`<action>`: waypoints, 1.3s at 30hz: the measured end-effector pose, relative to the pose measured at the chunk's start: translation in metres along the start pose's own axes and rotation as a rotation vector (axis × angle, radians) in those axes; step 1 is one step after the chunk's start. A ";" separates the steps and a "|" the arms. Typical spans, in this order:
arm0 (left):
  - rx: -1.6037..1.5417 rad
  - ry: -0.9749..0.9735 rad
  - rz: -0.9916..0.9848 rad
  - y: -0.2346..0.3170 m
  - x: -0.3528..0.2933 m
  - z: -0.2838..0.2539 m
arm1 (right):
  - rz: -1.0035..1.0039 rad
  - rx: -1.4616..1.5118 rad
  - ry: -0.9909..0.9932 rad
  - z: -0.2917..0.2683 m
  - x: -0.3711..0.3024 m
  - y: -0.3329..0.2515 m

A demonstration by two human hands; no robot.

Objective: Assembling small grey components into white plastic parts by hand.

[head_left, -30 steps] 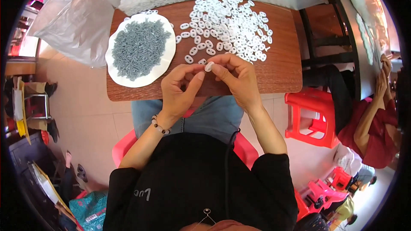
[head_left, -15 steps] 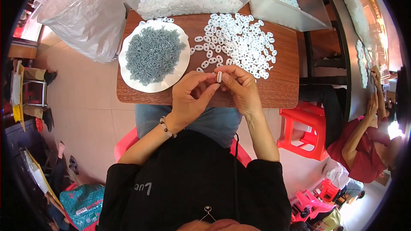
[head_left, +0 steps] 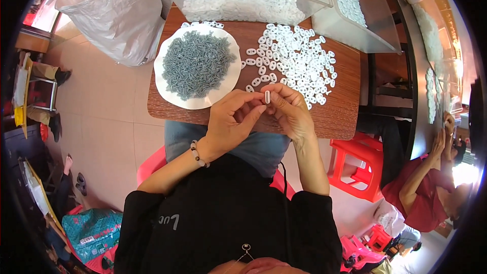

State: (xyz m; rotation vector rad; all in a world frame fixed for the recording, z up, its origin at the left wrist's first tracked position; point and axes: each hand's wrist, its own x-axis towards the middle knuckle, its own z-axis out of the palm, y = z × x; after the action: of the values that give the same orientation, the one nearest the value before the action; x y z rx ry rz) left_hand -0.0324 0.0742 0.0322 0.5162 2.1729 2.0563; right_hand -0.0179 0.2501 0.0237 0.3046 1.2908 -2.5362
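Between my two hands, over the table's near edge, is a small white oval plastic piece [head_left: 267, 97] with a slot along it, held upright. My right hand [head_left: 293, 116] pinches it between thumb and fingers. My left hand [head_left: 228, 123], a beaded bracelet at its wrist, has its thumb and fingers closed up against the piece's left side; whether a smaller part sits in its fingertips is hidden. Left of them a white scalloped plate [head_left: 160, 73] bears a heap of small grey-blue plastic pins [head_left: 198, 63]. Many loose white two-holed oval pieces [head_left: 299, 61] lie just beyond my hands.
On the brown wooden table [head_left: 337, 119], a clear bin [head_left: 243, 7] of white pieces stands at the back. Another translucent bin [head_left: 350, 30] is at the back right. A white sack [head_left: 114, 25] stands at left. Right are a red stool [head_left: 357, 167] and a co-worker in dark red [head_left: 428, 187].
The view has shifted a little, so the table and bins appear farther right and lower. Both hands keep the white piece between them, with nearly the same grip.
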 end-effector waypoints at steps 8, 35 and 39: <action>-0.385 -0.171 -0.607 0.001 -0.023 -0.029 | -0.255 -0.708 0.178 0.011 0.023 -0.023; -0.053 -0.159 -0.153 0.017 -0.012 -0.055 | -0.681 -1.409 0.133 0.012 0.109 -0.039; -0.283 -0.484 0.090 0.095 0.025 -0.063 | -0.695 -1.468 0.100 0.019 0.136 -0.038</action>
State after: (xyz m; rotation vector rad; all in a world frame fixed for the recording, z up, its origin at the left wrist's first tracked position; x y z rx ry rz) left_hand -0.0586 0.0245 0.1344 0.9673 1.5846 1.9714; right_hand -0.1596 0.2360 0.0213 -0.4059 3.1547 -1.1928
